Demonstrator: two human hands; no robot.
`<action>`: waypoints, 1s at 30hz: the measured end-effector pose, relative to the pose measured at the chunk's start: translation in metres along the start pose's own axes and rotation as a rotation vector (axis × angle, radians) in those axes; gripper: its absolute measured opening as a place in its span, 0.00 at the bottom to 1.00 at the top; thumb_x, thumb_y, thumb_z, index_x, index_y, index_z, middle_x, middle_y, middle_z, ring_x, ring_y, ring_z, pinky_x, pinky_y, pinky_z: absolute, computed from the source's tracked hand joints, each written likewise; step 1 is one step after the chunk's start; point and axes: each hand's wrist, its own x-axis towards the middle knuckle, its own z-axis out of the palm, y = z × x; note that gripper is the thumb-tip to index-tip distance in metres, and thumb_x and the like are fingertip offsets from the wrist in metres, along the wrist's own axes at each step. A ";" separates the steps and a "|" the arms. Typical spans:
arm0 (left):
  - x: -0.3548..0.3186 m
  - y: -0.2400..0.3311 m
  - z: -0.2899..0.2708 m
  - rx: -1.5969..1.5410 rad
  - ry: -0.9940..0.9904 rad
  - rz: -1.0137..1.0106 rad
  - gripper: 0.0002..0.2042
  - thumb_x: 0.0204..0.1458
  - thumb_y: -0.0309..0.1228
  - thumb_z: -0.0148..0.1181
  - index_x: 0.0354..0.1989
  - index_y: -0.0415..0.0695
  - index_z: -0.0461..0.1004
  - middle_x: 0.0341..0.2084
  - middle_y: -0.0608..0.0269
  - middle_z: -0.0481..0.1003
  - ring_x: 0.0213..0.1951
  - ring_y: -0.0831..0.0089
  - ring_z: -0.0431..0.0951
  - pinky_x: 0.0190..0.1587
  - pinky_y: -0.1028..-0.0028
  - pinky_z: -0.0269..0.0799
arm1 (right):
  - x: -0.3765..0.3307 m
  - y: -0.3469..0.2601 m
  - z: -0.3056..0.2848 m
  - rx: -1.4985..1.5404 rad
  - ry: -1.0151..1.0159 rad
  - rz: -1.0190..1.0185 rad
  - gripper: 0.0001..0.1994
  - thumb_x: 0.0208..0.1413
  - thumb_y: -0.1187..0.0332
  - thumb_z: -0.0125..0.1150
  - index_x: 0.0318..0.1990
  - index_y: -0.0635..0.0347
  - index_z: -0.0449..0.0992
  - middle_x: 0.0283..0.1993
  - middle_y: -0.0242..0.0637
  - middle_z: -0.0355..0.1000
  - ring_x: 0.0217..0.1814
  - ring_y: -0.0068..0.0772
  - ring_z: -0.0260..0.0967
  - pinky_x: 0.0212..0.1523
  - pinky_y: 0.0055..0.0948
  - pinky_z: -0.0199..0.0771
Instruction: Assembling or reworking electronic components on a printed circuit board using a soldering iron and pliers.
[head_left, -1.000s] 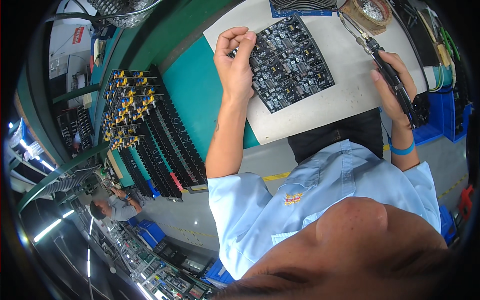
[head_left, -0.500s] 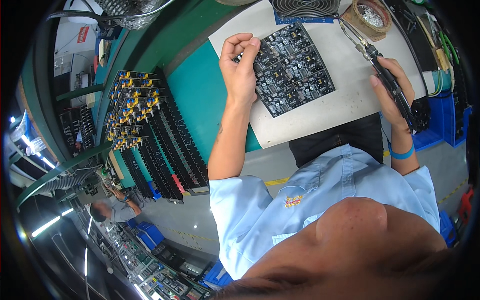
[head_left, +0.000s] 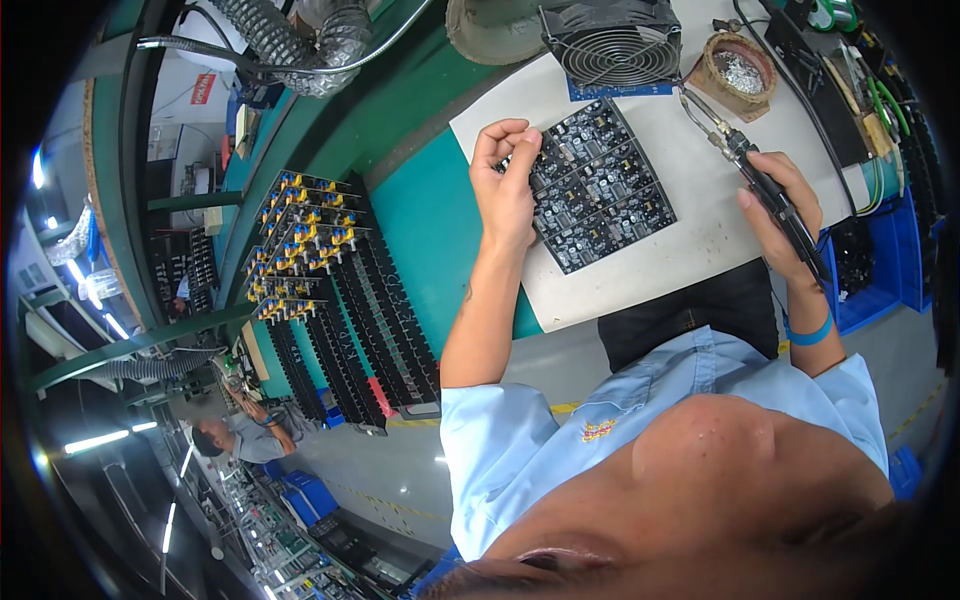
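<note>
Nearest the person, the pale-blue short-sleeved work shirt [head_left: 560, 440] is filling the lower frame, with both forearms reaching up from it.

The left hand [head_left: 507, 185] is resting at the 9 o'clock edge of the black rectangular panel of populated circuit boards [head_left: 600, 185], its fingers curled narrow and pinching at the panel's corner; what the fingertips are gripping, if anything beyond the board edge, cannot be told. The right hand [head_left: 780, 215], closed around the black pen-shaped soldering iron [head_left: 765, 190], is hovering well apart from the panel at its 3 o'clock side.

The panel is lying flat on the white rectangular work mat [head_left: 690, 250], its long axis running from about 11 to 5 o'clock. The iron's tip is pointing toward 11 o'clock, away from the panel and toward the round brown tip-cleaner pot holding metal wool [head_left: 738, 72]. So the left hand is the nearer one; the right is looking at open mat between itself and the boards.

Farther off, a black square cooling fan [head_left: 612, 45] is standing just beyond the panel at 12 o'clock. At 9 o'clock, across the teal bench top [head_left: 425, 220], black racks of boards with blue and yellow parts [head_left: 310, 260] are lying in rows.
</note>
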 end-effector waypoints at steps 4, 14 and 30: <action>0.001 0.000 0.001 -0.004 -0.017 0.011 0.10 0.57 0.24 0.60 0.46 0.38 0.73 0.33 0.63 0.74 0.37 0.80 0.71 0.45 0.81 0.66 | 0.002 -0.002 0.000 0.001 0.004 -0.024 0.20 0.47 0.81 0.64 0.51 0.68 0.75 0.43 0.44 0.74 0.38 0.34 0.68 0.41 0.26 0.68; 0.001 -0.004 -0.001 0.010 -0.025 0.015 0.10 0.58 0.25 0.59 0.47 0.38 0.72 0.33 0.64 0.74 0.37 0.80 0.71 0.46 0.81 0.65 | 0.000 0.002 -0.003 -0.003 0.008 -0.066 0.20 0.46 0.82 0.63 0.50 0.67 0.76 0.42 0.43 0.75 0.36 0.33 0.69 0.40 0.26 0.68; 0.000 -0.003 -0.004 0.094 -0.051 0.082 0.13 0.56 0.24 0.62 0.48 0.39 0.70 0.34 0.64 0.74 0.36 0.80 0.72 0.45 0.82 0.67 | 0.000 -0.002 -0.005 0.033 -0.038 -0.038 0.19 0.44 0.81 0.64 0.48 0.66 0.76 0.38 0.42 0.74 0.35 0.36 0.69 0.39 0.29 0.69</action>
